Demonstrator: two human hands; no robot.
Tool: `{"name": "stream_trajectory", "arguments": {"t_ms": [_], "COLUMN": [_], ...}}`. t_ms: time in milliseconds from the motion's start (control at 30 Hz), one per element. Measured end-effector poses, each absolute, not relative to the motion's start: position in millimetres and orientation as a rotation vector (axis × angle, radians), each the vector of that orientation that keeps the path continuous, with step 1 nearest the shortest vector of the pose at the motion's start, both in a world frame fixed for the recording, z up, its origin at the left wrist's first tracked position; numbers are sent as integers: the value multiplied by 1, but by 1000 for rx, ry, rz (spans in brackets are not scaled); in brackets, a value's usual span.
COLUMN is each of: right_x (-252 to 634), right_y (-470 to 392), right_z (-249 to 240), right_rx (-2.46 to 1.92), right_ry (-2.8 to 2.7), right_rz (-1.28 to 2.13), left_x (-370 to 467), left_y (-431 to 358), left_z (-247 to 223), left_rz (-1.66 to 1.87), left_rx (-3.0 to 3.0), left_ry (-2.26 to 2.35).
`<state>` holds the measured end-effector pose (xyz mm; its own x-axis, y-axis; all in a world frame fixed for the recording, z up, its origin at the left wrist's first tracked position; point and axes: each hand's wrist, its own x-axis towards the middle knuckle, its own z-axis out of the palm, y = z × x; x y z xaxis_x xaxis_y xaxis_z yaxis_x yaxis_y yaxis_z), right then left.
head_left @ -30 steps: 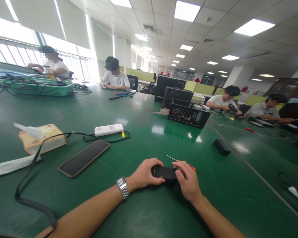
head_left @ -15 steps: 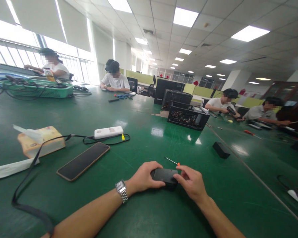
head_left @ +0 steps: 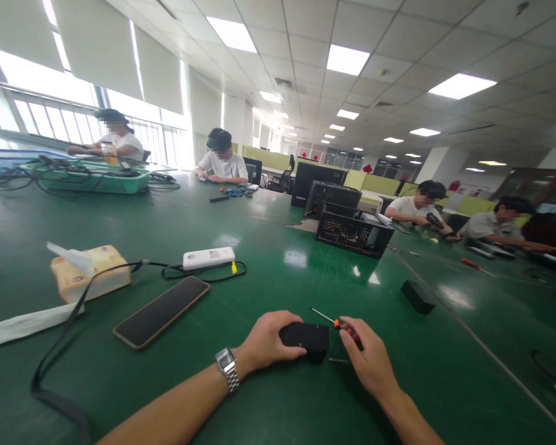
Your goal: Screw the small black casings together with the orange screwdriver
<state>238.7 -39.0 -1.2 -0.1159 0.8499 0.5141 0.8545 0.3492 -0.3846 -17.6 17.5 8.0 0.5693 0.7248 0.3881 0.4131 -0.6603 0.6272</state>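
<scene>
My left hand [head_left: 273, 339] is closed around the left end of a small black rectangular box [head_left: 312, 337] on the green table. Tiny light spots show on the box's upper face. Just right of the box, my right hand [head_left: 366, 355] is closed on a screwdriver [head_left: 337, 324] with an orange and dark handle, its thin shaft pointing away to the left. Part of the handle is hidden by my fingers. Below that hand lies a thin light rod [head_left: 338, 360], too small to make out.
A phone [head_left: 162, 312], a tissue pack [head_left: 92, 275] and a white power strip [head_left: 208, 258] with a cable are on the left. Another black block [head_left: 417, 296] sits to the right. Computer cases [head_left: 354, 232] stand further back. Several people sit around the table.
My right hand has drawn back from the box's right end, a little right and downward. More of the screwdriver's handle shows. The left hand keeps its hold, and the whole view has shifted slightly.
</scene>
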Motion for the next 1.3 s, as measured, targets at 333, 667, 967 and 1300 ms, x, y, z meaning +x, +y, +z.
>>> {"name": "stream_trajectory", "arguments": {"t_ms": [333, 667, 967, 1300], "right_x": [198, 305, 434, 437], "right_y": [-41, -20, -33, -23], "right_z": [-6, 11, 2, 5], "right_rx": [-1061, -1515, -2517, -2593], "right_ry": [-2404, -1550, -1003, -986], "right_rz": [-409, -504, -33, 112], "left_x": [-9, -31, -30, -31], "left_y": [10, 29, 32, 34], "left_z": [3, 6, 2, 5], "left_rz": [1051, 1272, 1309, 1332], "left_rx": [2435, 2180, 2210, 2225], "left_ry": [718, 897, 993, 1040]}}
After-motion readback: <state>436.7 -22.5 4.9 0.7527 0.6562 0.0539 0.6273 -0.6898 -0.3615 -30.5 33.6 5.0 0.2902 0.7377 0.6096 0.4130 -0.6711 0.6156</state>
